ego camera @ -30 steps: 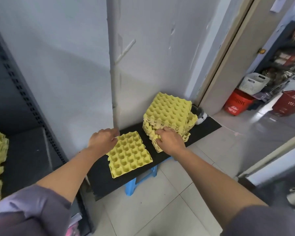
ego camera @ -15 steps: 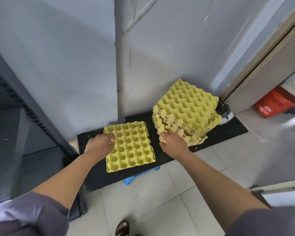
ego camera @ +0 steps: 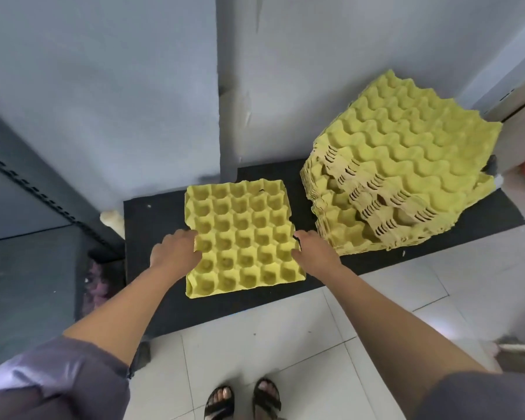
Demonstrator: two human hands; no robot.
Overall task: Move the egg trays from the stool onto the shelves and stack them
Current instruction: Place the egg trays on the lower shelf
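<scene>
Two hands on one item: left hand grips the left edge of the single egg tray, right hand grips its right edge. Tray flat, near the front edge of the stool, mid-length. Lopsided tray stack just beside it, toward the right end.

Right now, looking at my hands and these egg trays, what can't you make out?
All from the head view:
Grip: whether the left hand and right hand curl under the single tray; its rim hides the fingertips.
Tray count in the stack: the edges are too jumbled and fine.
What supports the black board: covered by the board itself.
Shelving: cut off by the left edge.
</scene>
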